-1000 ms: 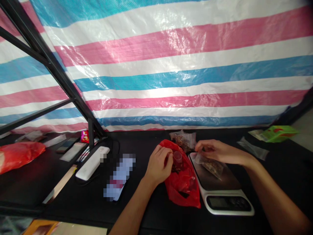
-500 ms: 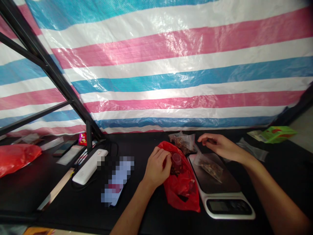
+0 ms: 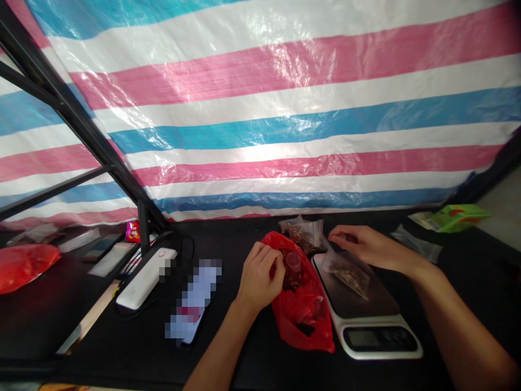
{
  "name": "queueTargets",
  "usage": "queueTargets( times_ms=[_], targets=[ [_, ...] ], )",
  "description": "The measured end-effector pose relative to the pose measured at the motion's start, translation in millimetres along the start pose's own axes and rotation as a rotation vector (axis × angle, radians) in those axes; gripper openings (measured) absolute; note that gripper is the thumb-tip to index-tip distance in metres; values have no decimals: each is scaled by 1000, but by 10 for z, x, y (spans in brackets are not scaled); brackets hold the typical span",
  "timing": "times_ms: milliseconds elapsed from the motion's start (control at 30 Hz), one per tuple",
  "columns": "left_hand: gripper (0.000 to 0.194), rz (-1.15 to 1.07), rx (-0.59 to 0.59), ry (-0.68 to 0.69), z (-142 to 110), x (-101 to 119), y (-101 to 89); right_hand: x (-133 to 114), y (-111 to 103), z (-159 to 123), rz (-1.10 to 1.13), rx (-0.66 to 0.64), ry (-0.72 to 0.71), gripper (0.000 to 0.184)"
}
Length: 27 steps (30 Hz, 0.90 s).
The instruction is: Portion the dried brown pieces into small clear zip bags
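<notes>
"What's by the scale (image 3: 368,309)?"
"Left of it, the left hand (image 3: 261,276) pinches the edge of the red bag (image 3: 303,309); above its far end, the right hand (image 3: 364,244) curls loosely, grip unclear to me."
"And the clear pouch (image 3: 350,278)?"
"Lying on the scale."

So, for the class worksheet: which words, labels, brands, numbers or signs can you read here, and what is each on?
Nothing can be read with certainty.
Scale display: no digits legible.
Pink packet: yellowish marking, too small and blurred.
Green box: printing too blurred.
White device: small reddish mark, unreadable.
Phone-shaped item: pixelated.
</notes>
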<state>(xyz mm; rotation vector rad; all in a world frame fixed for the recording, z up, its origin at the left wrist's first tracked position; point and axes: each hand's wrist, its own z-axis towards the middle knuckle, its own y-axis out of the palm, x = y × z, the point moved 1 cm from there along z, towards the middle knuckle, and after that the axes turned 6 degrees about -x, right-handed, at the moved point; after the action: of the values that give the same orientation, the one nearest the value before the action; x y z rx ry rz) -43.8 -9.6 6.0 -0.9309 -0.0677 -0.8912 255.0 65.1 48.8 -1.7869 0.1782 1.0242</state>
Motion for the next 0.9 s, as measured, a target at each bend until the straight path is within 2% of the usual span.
queueTargets(
  times_ms=[200, 333, 467, 633, 767, 833, 900],
  targets=[
    [17, 6, 31, -12, 3, 8, -18, -23, 77, -222, -172, -70, 176, 49],
    [17, 0, 50, -44, 2, -3, -25, -104, 177, -270, -254, -133, 199, 41],
    [18, -29, 59, -50, 7, -4, -27, -134, 209, -240, -212, -158, 190, 35],
    [18, -73, 76, -44, 4, 11, -34, -117, 178, -166, -106, -116, 64, 27],
    [5, -147, -17, -29, -3, 77, -33, -274, 255, -53, -47, -17, -93, 28],
    [13, -168, -62, -30, -10, 115, -22, -414, 361, -2, -27, 20, -156, 25],
    [22, -183, -48, -34, -19, 133, -7, -558, 502, 29, 11, 34, -214, 23]
  ],
)
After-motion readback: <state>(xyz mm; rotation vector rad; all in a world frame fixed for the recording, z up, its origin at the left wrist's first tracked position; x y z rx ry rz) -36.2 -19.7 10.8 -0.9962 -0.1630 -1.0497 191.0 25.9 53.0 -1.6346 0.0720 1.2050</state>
